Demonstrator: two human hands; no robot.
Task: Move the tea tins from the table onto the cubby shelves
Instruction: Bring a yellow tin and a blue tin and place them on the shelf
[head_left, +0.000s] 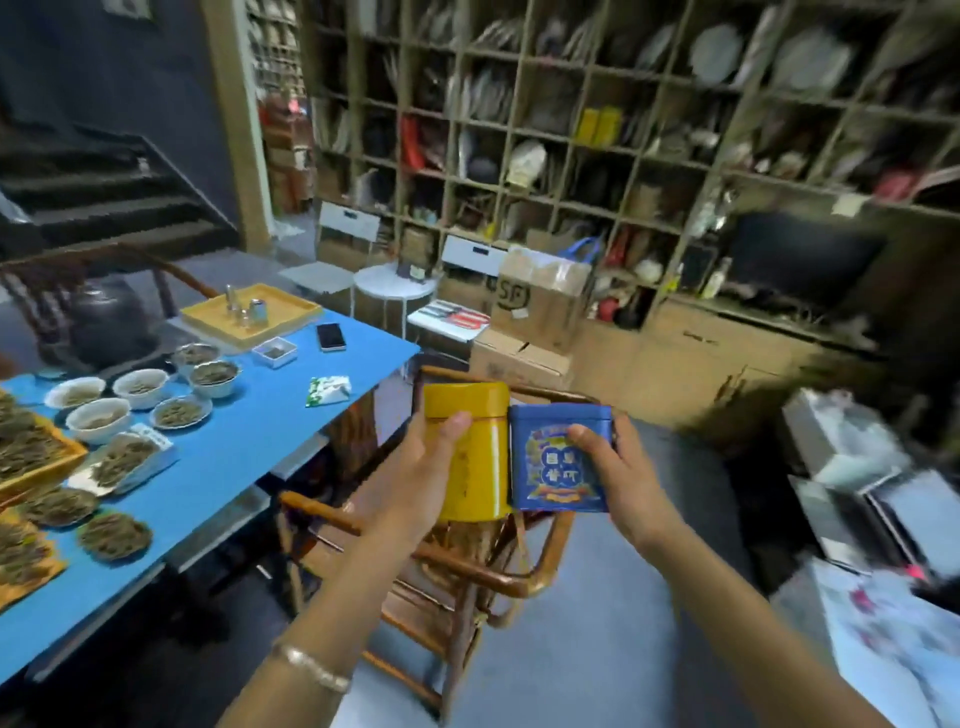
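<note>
My left hand (415, 478) grips a round yellow tea tin (475, 457), held upright with the thumb across its front. Right beside it, my right hand (618, 467) holds a square blue tea tin (558, 462) with a colourful label, the two tins touching side by side. Both are held in the air above a wooden chair, to the right of the blue table (234, 441). The cubby shelves (571, 150) fill the wall ahead, their compartments crowded with plates, boxes and bags. The picture is blurred.
A wooden chair (467, 566) stands directly under the tins. Bowls and trays of loose tea (140, 387), a yellow tray (249, 312) and a phone (331, 336) lie on the table. Cardboard boxes (540, 296), a white stool (395, 286) and a stairway (104, 197) lie ahead.
</note>
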